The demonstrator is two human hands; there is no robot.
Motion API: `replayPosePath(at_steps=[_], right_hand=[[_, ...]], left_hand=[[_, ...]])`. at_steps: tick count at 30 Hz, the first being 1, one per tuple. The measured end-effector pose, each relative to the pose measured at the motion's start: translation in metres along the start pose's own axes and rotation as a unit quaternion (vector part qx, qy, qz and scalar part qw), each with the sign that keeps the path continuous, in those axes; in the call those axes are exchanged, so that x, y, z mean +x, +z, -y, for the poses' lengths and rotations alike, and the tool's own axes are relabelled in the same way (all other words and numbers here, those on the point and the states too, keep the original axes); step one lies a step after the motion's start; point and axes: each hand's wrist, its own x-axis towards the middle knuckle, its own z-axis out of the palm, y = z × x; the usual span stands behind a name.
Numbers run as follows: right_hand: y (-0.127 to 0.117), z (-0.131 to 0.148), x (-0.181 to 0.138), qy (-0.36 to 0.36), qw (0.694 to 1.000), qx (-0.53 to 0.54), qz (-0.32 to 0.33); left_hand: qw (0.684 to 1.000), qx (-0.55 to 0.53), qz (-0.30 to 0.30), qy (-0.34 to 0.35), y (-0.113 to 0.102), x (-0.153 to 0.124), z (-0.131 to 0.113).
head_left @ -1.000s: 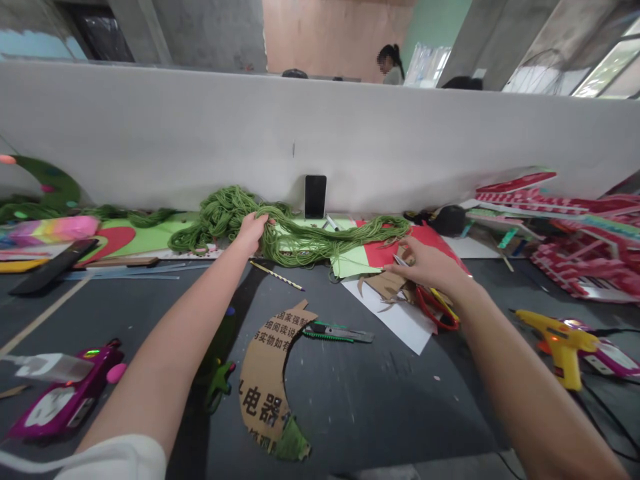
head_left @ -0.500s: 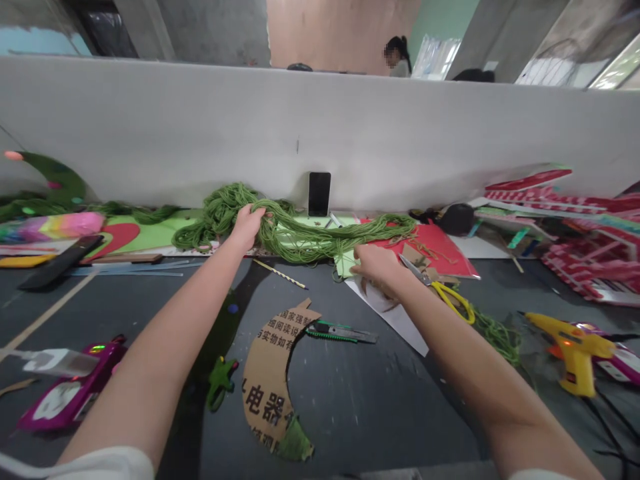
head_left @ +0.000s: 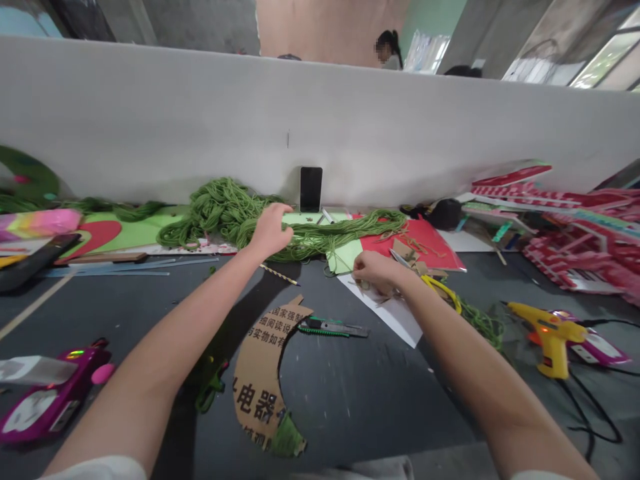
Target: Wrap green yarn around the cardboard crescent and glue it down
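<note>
My left hand [head_left: 273, 230] is over the heap of green yarn [head_left: 220, 210], its thumb and a finger spread apart. The yarn stretches right in a loose skein. My right hand [head_left: 377, 270] has its fingers curled in above white paper [head_left: 400, 320] and small brown scraps; whatever they hold is hidden. Scissors with yellow handles [head_left: 443, 292] lie partly behind my right wrist. Nearer me is a crescent of printed cardboard [head_left: 260, 373], its lower tip wrapped in green. A green utility knife [head_left: 334, 327] touches or nearly touches its upper end.
A phone [head_left: 311, 189] leans on the white partition [head_left: 200, 113]. At right lie a yellow glue gun [head_left: 550, 337] with cables and red-and-white craft pieces [head_left: 580, 260]. A purple device [head_left: 55, 393] stands at left. A patterned pencil [head_left: 280, 275] lies below the yarn. Beyond the partition is a person [head_left: 390, 50].
My left hand has shifted right along the yarn, and its fingers have come off the strands. My right hand stays near the same scraps, fingers more curled. The view has moved slightly.
</note>
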Motion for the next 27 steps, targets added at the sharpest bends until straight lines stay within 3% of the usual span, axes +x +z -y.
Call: replayPosePath(at_steps=[4,6,8,11,13,15,17,21,24,27], right_hand=[[-0.005,0.001,-0.015,-0.098,0.989,0.088,0.066],[-0.01,0.0,-0.027,-0.2,0.957,0.19,0.085],[-0.016,-0.002,-0.041,-0.32,0.888,0.322,0.073],[-0.026,-0.004,-0.063,-0.439,0.749,0.496,0.021],[-0.034,-0.003,-0.077,-0.459,0.66,0.595,-0.014],[-0.042,0.0,-0.089,-0.432,0.599,0.673,-0.046],[-0.049,0.006,-0.096,-0.375,0.59,0.711,-0.071],[-0.052,0.024,-0.096,-0.31,0.637,0.697,-0.108],[-0.051,0.042,-0.1,-0.343,0.629,0.69,-0.104],[-0.053,0.056,-0.121,-0.431,0.598,0.675,-0.021]], left_hand=[[0.985,0.011,0.141,0.097,0.02,-0.007,-0.008],[0.976,0.017,0.176,0.128,0.026,-0.01,-0.006],[0.972,0.023,0.188,0.142,0.028,-0.013,-0.002],[0.975,0.027,0.175,0.135,0.026,-0.015,0.003],[0.98,0.027,0.162,0.115,0.02,-0.013,0.006],[0.984,0.022,0.153,0.093,0.012,-0.011,0.009],[0.985,0.01,0.153,0.073,0.005,-0.01,0.009],[0.978,-0.035,0.194,0.073,0.003,-0.017,-0.003],[0.965,-0.066,0.231,0.101,0.012,-0.025,-0.026],[0.96,-0.062,0.244,0.124,0.022,-0.026,-0.048]])
